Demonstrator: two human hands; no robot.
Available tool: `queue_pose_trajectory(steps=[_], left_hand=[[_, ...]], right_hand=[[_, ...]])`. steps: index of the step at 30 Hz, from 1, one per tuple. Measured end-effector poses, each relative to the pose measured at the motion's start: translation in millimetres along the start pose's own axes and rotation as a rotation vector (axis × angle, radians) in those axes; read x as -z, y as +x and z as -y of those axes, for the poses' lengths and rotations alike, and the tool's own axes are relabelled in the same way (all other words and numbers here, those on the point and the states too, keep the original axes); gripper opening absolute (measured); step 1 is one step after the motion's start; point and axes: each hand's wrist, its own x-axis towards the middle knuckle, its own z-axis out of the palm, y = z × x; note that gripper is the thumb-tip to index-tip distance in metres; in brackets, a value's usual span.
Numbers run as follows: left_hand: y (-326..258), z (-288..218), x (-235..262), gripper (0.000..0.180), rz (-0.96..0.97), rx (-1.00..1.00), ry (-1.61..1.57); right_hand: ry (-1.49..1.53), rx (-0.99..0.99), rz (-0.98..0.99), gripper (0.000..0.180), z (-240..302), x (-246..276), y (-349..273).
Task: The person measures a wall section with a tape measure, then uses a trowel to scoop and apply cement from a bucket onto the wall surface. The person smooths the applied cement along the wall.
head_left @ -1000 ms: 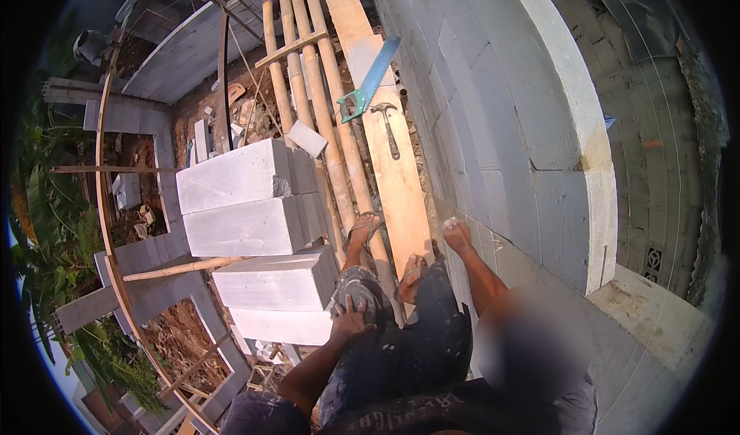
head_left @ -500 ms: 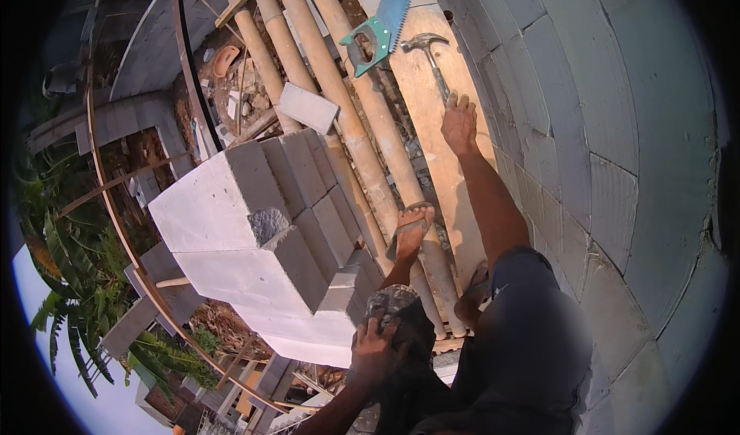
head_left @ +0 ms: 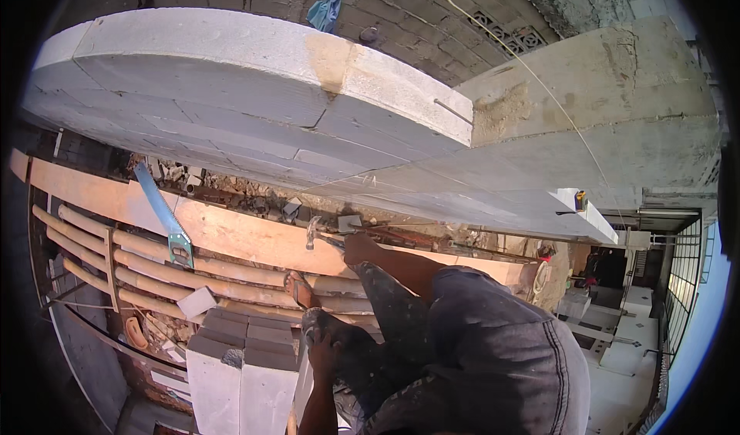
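My right hand [head_left: 357,250] is closed round the handle of a claw hammer [head_left: 311,233], whose metal head points left above the wooden plank [head_left: 254,235]. My left hand [head_left: 324,345] rests on my bent knee, fingers draped over the trouser cloth and nothing in them. A handsaw [head_left: 160,201] with a blue blade and green handle lies across the plank, left of the hammer. My sandalled foot [head_left: 301,288] stands on the bamboo poles beside the plank.
A tall wall of pale blocks [head_left: 231,42] runs along the far side, with a nail [head_left: 453,111] on its top. Nearer, blocks [head_left: 216,389] are stacked beside bamboo poles [head_left: 146,281]. One loose block [head_left: 196,302] lies on the poles. A string [head_left: 539,80] stretches above the wall.
My view has swung round and up, bringing the wall's top into sight. The hammer stays with my right hand, now closer to my leg. My left hand remains on the knee.
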Motion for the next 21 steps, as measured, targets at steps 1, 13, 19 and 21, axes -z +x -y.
queue_pose_trajectory(steps=[1, 13, 19, 21], left_hand=[[2.5, 1.6, 13.6, 0.042, 0.21, -0.062, -0.022], [123.9, -10.6, 273.3, 0.037, 0.227, -0.083, 0.622], [166.4, -163.0, 316.1, 0.034, 0.052, -0.517, 0.581], [150.6, -235.6, 301.5, 0.034, -0.013, -0.809, 0.529]], right_hand=[[-0.045, -0.012, -0.07, 0.029, -39.6, 15.6, -44.6], [1.019, -1.087, -0.804, 0.039, -160.9, -141.6, -383.1], [2.376, -1.322, -1.017, 0.029, -77.2, -293.3, -368.8], [2.326, -1.129, -0.963, 0.025, -59.1, -337.9, -365.4]])
